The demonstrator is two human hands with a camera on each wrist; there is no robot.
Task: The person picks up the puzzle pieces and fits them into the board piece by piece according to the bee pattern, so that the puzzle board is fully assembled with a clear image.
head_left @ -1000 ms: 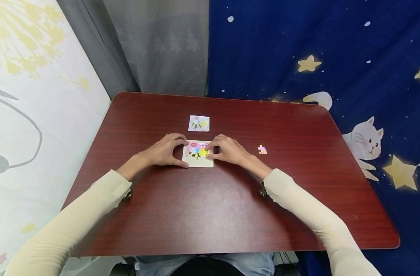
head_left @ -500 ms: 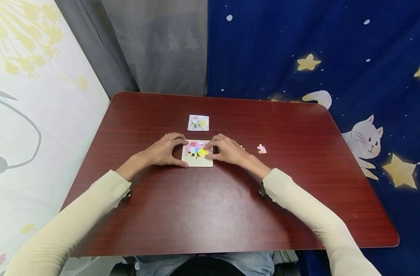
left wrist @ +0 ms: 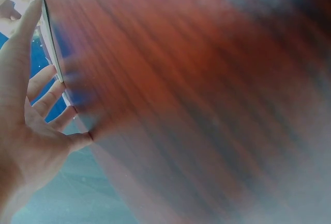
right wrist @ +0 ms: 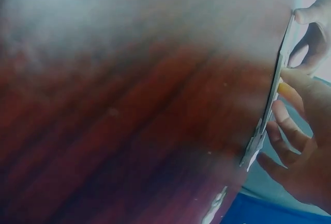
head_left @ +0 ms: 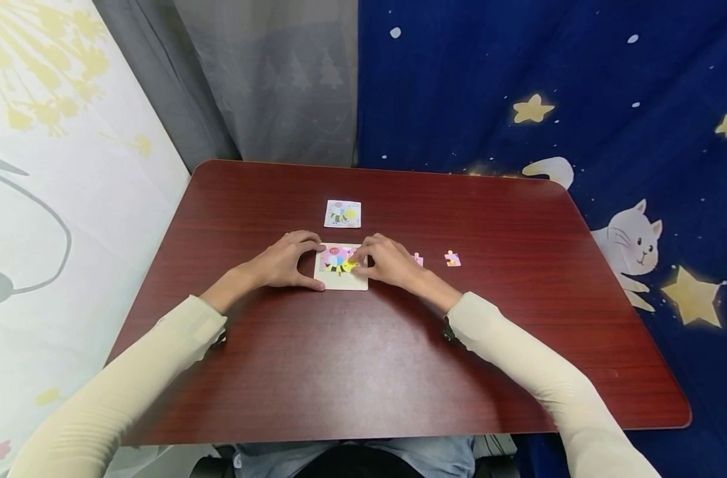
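Observation:
A small white puzzle board [head_left: 339,281] with a pink and yellow bee picture lies at the middle of the table. My left hand [head_left: 287,260] holds it by its left side, the thumb at the near corner and a finger at the far corner. Above the board's right part, my right hand [head_left: 388,260] pinches a small yellow puzzle piece [right wrist: 283,88] between thumb and forefinger. The right fingers cover part of the picture, so how the piece sits against the board is hidden. Two loose pink pieces lie to the right, one puzzle piece [head_left: 419,259] partly behind the right hand.
The farther loose piece [head_left: 453,258] is pink with yellow. Behind the board lies a square card [head_left: 342,214] with a paler bee picture. The dark red wooden table [head_left: 333,372] has a white printed wall on the left and curtains behind and to the right.
My right hand has shifted slightly left over the board, uncovering more of the nearer loose piece. My left hand and the board stay in place.

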